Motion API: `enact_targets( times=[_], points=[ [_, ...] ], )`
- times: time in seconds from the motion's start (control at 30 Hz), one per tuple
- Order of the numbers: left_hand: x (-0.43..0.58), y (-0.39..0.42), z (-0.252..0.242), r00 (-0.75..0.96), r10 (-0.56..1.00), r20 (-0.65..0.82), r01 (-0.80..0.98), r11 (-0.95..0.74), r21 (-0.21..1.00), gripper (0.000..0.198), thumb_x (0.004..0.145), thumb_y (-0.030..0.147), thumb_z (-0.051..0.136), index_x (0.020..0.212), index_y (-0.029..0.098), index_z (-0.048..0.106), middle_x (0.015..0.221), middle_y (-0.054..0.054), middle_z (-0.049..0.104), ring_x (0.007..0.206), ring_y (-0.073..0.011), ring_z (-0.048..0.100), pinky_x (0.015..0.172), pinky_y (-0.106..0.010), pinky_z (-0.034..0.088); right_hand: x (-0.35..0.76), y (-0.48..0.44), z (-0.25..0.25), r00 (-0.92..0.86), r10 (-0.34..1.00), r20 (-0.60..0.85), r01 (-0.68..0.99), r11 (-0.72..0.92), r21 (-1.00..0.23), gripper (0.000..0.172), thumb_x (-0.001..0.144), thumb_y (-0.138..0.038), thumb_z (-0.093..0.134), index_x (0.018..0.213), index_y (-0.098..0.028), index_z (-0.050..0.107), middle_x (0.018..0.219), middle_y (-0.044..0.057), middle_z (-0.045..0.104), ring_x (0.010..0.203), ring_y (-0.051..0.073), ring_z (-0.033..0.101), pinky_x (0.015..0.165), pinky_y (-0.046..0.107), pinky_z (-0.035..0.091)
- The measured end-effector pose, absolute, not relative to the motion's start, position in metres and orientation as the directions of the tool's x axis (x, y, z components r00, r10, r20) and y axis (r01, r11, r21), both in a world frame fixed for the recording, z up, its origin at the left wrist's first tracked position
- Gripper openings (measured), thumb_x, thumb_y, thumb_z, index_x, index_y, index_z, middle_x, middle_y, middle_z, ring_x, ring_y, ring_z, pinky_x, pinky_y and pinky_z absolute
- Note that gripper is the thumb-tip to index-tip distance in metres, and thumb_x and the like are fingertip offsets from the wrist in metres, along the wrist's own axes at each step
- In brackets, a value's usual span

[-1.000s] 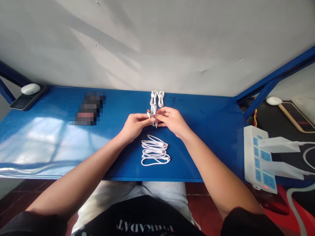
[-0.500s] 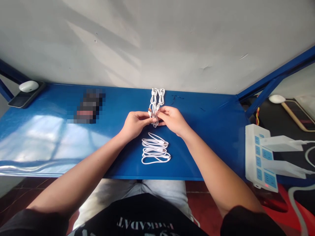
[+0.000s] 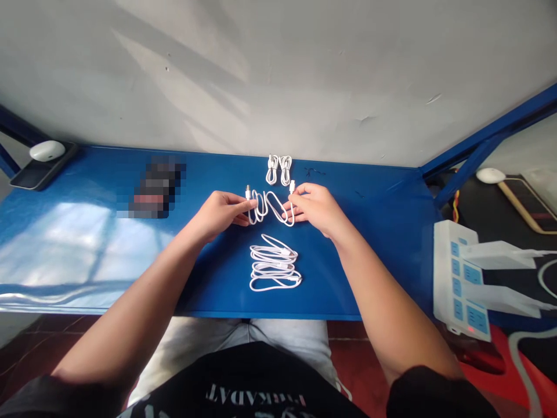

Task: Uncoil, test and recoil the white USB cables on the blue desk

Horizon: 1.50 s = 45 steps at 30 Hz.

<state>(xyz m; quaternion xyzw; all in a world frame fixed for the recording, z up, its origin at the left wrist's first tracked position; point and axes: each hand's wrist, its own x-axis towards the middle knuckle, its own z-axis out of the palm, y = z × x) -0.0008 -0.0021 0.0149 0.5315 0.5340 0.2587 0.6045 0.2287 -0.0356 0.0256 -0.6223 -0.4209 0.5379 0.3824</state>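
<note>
The left hand (image 3: 221, 211) pinches one end of a white USB cable (image 3: 270, 208), the right hand (image 3: 313, 209) the other. A coiled cable (image 3: 274, 267) lies just nearer the person on the blue worktop (image 3: 374, 232).

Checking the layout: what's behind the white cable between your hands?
Behind that white cable, two coiled white cables lie side by side on the blue table. Whatever your left hand and right hand cover cannot be seen.

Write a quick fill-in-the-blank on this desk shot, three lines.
The white cable between the left hand and right hand shows a connector at ____ ends.
A second cable lies coiled on the ____ tabletop.
Beyond the hands lie ____ small bundled cables.

Missing words: both; blue; two.
</note>
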Motion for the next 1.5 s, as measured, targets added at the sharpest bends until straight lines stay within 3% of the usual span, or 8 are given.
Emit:
enact_targets(
  times=[0.2,0.37,0.57,0.63,0.73,1.03,1.3,1.5],
  points=[
    [-0.023,0.002,0.030,0.343,0.837,-0.427,0.549,0.190,0.814,0.039,0.071,0.054,0.082,0.072,0.015,0.075,0.070,-0.009,0.074,0.063,-0.0175,0.068,0.066,-0.031,0.057,0.249,-0.032,0.030,0.054,0.921,-0.385,0.198,-0.388,-0.900,0.018,0.072,-0.009,0.075,0.082,-0.017,0.062,0.077,0.008,0.076,0.070,0.019,0.074,0.060,0.026,0.061],
    [-0.041,0.000,0.047,0.270,0.894,-0.358,0.637,0.114,0.763,0.040,0.076,0.055,0.076,0.068,0.016,0.073,0.068,-0.007,0.072,0.064,-0.0182,0.067,0.063,-0.029,0.053,0.269,-0.038,0.046,0.097,0.904,-0.416,0.321,-0.424,-0.847,0.012,0.072,-0.012,0.078,0.083,-0.013,0.073,0.079,0.011,0.077,0.069,0.018,0.073,0.057,0.023,0.060],
    [-0.079,-0.020,0.050,0.046,0.971,-0.233,0.457,0.187,0.870,0.040,0.074,0.047,0.080,0.097,0.015,0.076,0.090,-0.006,0.076,0.077,-0.0191,0.070,0.082,-0.036,0.061,0.306,-0.072,0.058,0.270,0.904,-0.331,0.265,-0.400,-0.877,0.017,0.075,-0.017,0.078,0.091,-0.013,0.077,0.089,0.012,0.078,0.070,0.018,0.075,0.060,0.024,0.063],
    [-0.093,-0.028,0.049,0.001,0.979,-0.205,0.407,0.187,0.894,0.036,0.072,0.044,0.081,0.095,0.016,0.076,0.110,-0.008,0.076,0.079,-0.0184,0.071,0.084,-0.038,0.061,0.321,-0.087,0.054,0.359,0.894,-0.270,0.207,-0.358,-0.911,0.019,0.073,-0.020,0.081,0.091,-0.014,0.077,0.098,0.012,0.077,0.072,0.019,0.076,0.062,0.026,0.065],
    [-0.110,-0.039,0.053,-0.095,0.982,-0.161,0.325,0.183,0.928,0.037,0.069,0.044,0.083,0.093,0.017,0.076,0.116,-0.008,0.075,0.079,-0.0189,0.071,0.085,-0.040,0.062,0.345,-0.105,0.045,0.517,0.836,-0.185,0.128,-0.289,-0.949,0.021,0.070,-0.023,0.083,0.088,-0.014,0.075,0.089,0.010,0.077,0.073,0.021,0.077,0.063,0.027,0.066],
    [-0.140,-0.057,0.080,-0.325,0.945,-0.027,0.375,0.155,0.914,0.049,0.066,0.053,0.082,0.103,0.021,0.078,0.110,-0.007,0.078,0.103,-0.0341,0.074,0.099,-0.049,0.060,0.408,-0.138,0.037,0.807,0.591,0.000,0.044,-0.059,-0.997,0.022,0.059,-0.019,0.085,0.076,-0.017,0.072,0.082,0.004,0.073,0.069,0.020,0.077,0.070,0.030,0.068],
    [-0.178,-0.059,0.067,-0.302,0.949,-0.096,0.401,0.218,0.890,0.042,0.071,0.053,0.082,0.107,0.032,0.074,0.096,0.007,0.080,0.099,-0.0272,0.075,0.097,-0.045,0.060,0.428,-0.154,0.041,0.828,0.561,0.005,0.073,-0.099,-0.992,0.017,0.064,-0.016,0.084,0.071,-0.026,0.072,0.093,0.011,0.074,0.081,0.025,0.077,0.088,0.037,0.064],
    [-0.168,-0.062,0.064,-0.263,0.951,-0.161,0.373,0.254,0.892,0.036,0.071,0.049,0.083,0.099,0.028,0.075,0.082,0.005,0.078,0.091,-0.0239,0.076,0.093,-0.040,0.060,0.428,-0.153,0.030,0.828,0.560,-0.003,0.082,-0.126,-0.989,0.021,0.061,-0.022,0.086,0.075,-0.022,0.071,0.088,0.008,0.074,0.082,0.030,0.078,0.091,0.049,0.065]
  ],
)
